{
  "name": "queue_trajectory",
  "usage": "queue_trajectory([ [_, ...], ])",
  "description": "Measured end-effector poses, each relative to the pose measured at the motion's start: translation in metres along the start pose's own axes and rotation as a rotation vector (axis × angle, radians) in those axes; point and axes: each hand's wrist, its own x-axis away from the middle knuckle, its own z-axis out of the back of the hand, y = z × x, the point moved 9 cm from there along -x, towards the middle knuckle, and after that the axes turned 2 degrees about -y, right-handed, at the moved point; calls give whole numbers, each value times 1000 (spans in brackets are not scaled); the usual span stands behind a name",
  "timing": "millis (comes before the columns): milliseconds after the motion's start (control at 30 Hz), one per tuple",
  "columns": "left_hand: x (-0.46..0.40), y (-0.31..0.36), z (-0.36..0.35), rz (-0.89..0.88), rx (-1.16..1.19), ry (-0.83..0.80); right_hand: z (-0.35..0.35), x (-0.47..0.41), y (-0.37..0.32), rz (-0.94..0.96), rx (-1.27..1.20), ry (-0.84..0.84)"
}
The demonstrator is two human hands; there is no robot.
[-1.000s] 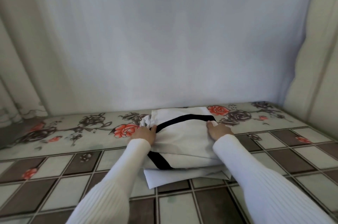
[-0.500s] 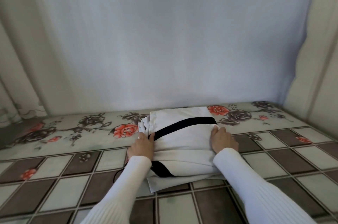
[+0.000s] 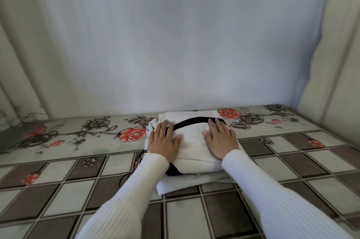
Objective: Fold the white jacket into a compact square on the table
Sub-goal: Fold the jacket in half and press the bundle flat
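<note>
Head view: the jacket (image 3: 194, 141) lies folded into a thick, roughly square stack at the counter's (image 3: 58, 176) 12 o'clock edge, close to the pale wall. A black stripe (image 3: 192, 120) runs across its top layer, and a lower layer sticks out at the stack's 6 o'clock side. A thin dark cord (image 3: 128, 174) trails from its 8 o'clock corner onto the tiles.

Both hands lie flat on top, palms down, fingers spread wide, gripping nothing. The left hand (image 3: 164, 141) covers the stack's 9 o'clock part, its fingertips reaching the stripe. The right hand (image 3: 220, 138) covers the 3 o'clock part, its fingers also touching the stripe. White ribbed sleeves reach in from 6 o'clock.

Judging from this, the folding looks nearly done and the step in hand is pressing the bundle flat. The next move likely calls for tucking in or squaring off the protruding lower layer and the loose cord, while one palm keeps the upper layers from springing open. Soft cloth may shift under uneven pressure, so the edges need aligning gently.
</note>
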Motion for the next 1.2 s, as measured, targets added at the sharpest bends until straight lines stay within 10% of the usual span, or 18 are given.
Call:
queue_trajectory([
  [433, 18, -24, -40, 199, 142, -97, -45, 7, 22, -59, -98, -187],
  [700, 20, -60, -31, 607, 605, -309, -22, -3, 50, -249, -644, -295],
  [1200, 9, -67, -21, 601, 982, -540, -21, -7, 60, -539, -878, -444],
])
